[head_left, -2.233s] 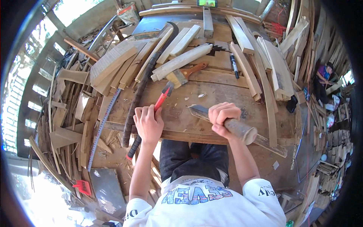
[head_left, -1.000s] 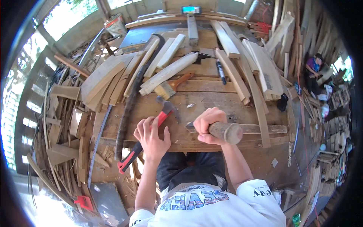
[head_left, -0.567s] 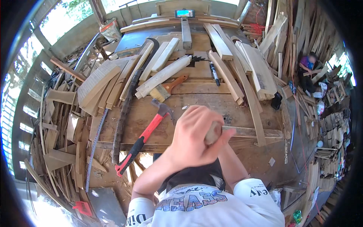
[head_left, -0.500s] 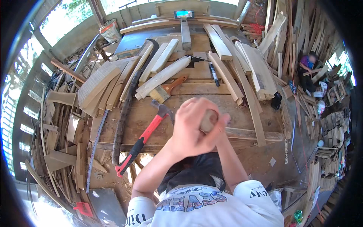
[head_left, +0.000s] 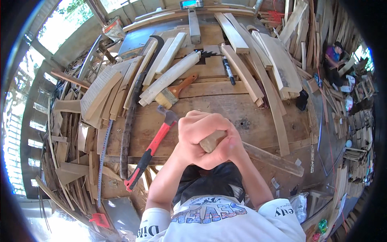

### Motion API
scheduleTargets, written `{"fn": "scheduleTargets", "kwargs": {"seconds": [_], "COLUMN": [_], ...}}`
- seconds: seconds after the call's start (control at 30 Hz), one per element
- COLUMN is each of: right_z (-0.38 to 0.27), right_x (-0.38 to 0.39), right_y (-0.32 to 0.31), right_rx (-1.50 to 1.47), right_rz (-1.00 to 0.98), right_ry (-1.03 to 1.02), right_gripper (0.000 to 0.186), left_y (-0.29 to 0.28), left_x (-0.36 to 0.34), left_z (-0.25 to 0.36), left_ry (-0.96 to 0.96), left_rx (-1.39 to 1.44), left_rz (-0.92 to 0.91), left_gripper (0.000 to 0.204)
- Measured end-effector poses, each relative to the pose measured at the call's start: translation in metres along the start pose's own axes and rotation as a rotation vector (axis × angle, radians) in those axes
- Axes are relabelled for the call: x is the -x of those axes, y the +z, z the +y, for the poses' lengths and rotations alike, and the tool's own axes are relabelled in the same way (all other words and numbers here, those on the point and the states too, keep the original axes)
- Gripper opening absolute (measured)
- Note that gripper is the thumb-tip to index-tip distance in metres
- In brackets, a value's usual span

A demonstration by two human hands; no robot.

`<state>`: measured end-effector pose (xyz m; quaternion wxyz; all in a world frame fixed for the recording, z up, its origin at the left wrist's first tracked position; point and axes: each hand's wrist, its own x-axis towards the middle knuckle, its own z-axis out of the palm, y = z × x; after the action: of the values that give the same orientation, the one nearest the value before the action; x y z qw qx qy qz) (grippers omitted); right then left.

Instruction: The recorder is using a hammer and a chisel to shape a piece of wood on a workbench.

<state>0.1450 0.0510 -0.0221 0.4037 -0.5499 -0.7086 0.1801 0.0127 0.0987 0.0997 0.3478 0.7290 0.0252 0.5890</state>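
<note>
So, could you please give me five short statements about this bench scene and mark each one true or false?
1. The left hand and right hand are clasped together around a wooden handle. True.
2. The hammer overhangs the near edge of the bench. True.
3. The left hand holds the hammer. False: the hammer lies untouched.
4. The marker lies left of the brush. False: the marker is on its right.
5. The brush has an orange-brown handle. True.
</note>
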Motion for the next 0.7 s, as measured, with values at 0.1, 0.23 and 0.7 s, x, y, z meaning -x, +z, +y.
{"fn": "scheduleTargets", "kwargs": {"seconds": [0.1, 0.23, 0.7], "right_z": [0.002, -0.001, -0.012], "right_x": [-0.002, 0.0, 0.005], "right_y": [-0.006, -0.009, -0.014], "right_rx": [0.076, 0.079, 0.152], "right_rz": [-0.054, -0.141, -0.199], "right_ry": [-0.062, -0.114, -0.076], "right_gripper": [0.034, 0.036, 0.035], "left_y": [-0.009, -0.024, -0.063], "left_x": [0.006, 0.02, 0.044], "left_z": [0.0, 0.004, 0.049], "left_ry": [0.053, 0.078, 0.2], "left_rx": [0.081, 0.195, -0.061], "left_rz": [-0.065, -0.262, 0.106], "left_gripper": [0.013, 0.012, 0.027]}}
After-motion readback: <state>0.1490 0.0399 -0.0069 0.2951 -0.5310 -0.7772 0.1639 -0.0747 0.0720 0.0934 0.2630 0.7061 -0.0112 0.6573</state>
